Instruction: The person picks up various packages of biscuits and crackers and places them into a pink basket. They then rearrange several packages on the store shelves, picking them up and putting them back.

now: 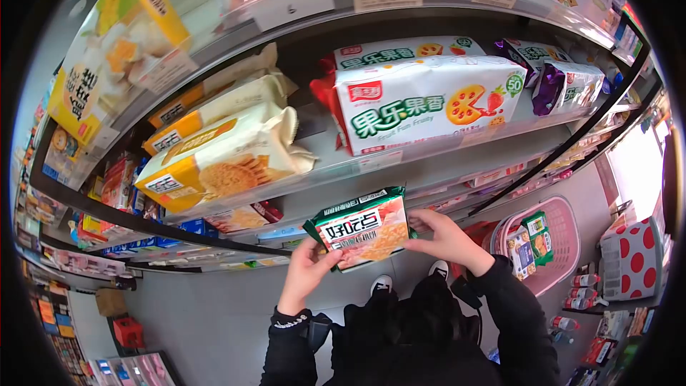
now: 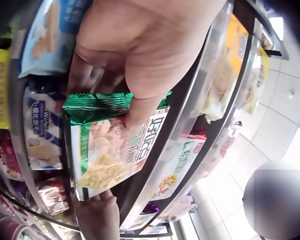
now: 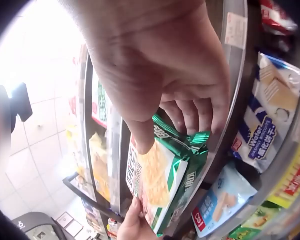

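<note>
Both hands hold a green and white biscuit packet in front of the shelves, its printed front facing up toward the head. My left hand grips one end, the thumb lying on the printed face. At the other end my right hand pinches the packet, thumb on the front and fingers behind. The left wrist view shows the crimped green end of the packet under the left thumb. In the right wrist view, the right thumb presses the packet near its other crimped end.
Large white biscuit packs and yellow-cream biscuit packs stand on the shelf ahead. A pink basket with several packets sits on the floor at right. Further right are a polka-dot box and bottles.
</note>
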### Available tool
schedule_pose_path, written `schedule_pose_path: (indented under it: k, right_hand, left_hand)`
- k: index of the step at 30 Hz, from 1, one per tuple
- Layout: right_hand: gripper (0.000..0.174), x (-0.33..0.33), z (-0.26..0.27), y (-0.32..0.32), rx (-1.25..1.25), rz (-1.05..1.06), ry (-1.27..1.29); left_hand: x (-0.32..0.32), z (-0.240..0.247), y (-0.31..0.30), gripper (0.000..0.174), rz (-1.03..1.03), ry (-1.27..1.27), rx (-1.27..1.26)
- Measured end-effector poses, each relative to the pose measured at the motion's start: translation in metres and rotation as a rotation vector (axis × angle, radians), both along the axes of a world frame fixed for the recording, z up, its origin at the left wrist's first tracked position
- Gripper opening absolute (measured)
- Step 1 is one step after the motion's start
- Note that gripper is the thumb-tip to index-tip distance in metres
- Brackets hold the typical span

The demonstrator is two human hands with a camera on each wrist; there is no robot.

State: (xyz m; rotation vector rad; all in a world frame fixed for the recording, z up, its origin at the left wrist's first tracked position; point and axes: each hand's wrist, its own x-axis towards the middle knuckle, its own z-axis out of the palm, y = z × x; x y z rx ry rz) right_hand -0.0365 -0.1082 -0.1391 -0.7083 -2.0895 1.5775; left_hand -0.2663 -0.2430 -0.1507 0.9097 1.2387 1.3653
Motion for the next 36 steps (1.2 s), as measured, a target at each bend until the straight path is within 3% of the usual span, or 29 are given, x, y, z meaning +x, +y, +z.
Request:
schedule_pose_path:
  k: [3, 5, 7, 9, 11, 17, 19, 24, 29, 36]
  right_hand:
    - [0.038, -0.028, 0.001, 0.001, 0.108, -0.05, -0.079]
    - [0.032, -0.045, 0.0, 0.002, 0.24, -0.095, -0.088]
    - [0.026, -0.062, 0.002, 0.004, 0.588, -0.141, -0.113]
    - [0.021, -0.075, 0.01, 0.006, 0.658, -0.167, -0.092]
    - [0.02, -0.084, 0.014, 0.007, 0.736, -0.219, -0.109]
    - [0.018, -0.104, -0.001, 0.011, 0.75, -0.243, -0.2]
    - [0.018, -0.108, -0.002, 0.012, 0.742, -0.251, -0.207]
    - [0.019, -0.11, -0.013, 0.015, 0.749, -0.27, -0.181]
    - [0.023, -0.11, -0.016, 0.013, 0.657, -0.236, -0.273]
    - [0.026, -0.102, 0.002, 0.012, 0.551, -0.287, -0.302]
  left_hand:
    - [-0.016, 0.015, 0.004, 0.031, 0.053, 0.189, 0.126]
    - [-0.023, 0.028, 0.011, 0.033, 0.078, 0.169, 0.124]
    - [-0.038, 0.021, 0.017, 0.035, 0.137, 0.35, 0.17]
    - [-0.046, 0.01, 0.022, 0.038, 0.136, 0.28, 0.182]
    - [-0.049, 0.004, 0.027, 0.04, 0.265, 0.375, 0.242]
    - [-0.054, -0.008, 0.032, 0.035, 0.304, 0.235, 0.209]
    - [-0.057, -0.018, 0.039, 0.035, 0.368, 0.286, 0.324]
    - [-0.059, -0.021, 0.05, 0.037, 0.386, 0.404, 0.307]
    - [-0.062, -0.033, 0.05, 0.052, 0.432, 0.619, 0.319]
    - [-0.028, -0.021, 0.023, 0.066, 0.55, 0.713, 0.246]
